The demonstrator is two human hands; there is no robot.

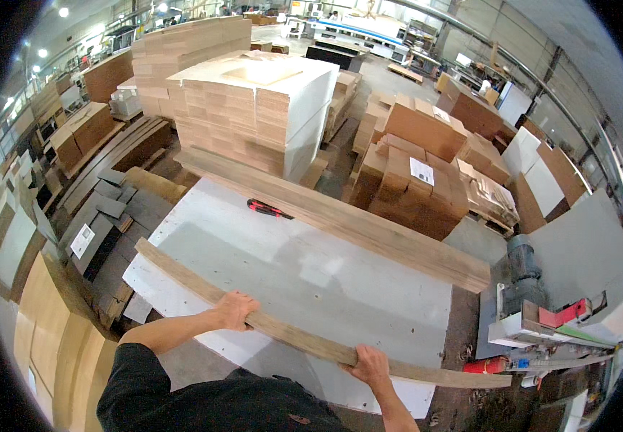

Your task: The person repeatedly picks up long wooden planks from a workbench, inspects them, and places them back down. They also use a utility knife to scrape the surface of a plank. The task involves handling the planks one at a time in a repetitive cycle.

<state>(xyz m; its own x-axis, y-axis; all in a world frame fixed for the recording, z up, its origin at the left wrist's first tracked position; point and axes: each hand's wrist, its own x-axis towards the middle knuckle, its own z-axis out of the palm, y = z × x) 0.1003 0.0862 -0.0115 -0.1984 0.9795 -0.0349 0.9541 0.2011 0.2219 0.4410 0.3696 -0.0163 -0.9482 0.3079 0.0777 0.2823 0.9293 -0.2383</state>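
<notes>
A long, narrow wooden strip (300, 338) runs across the near side of a white worktop (311, 270), its right end reaching past the worktop's edge. My left hand (236, 311) is closed around it left of the middle. Farther right, my right hand (369, 365) grips the same strip, fingers wrapped over its edge. Along the worktop's far side lies a stack of similar long strips (340, 216). Close to that stack, at the left, rests a red and black hand tool (269, 209); its exact kind is too small to tell.
Beyond the worktop rises a tall stack of boards (236, 122). Brown board stacks (416, 176) stand at the far right. A machine with a grey motor (524, 270) is right of the worktop. Dark panels (102, 223) and light wooden panels (56, 345) are at the left.
</notes>
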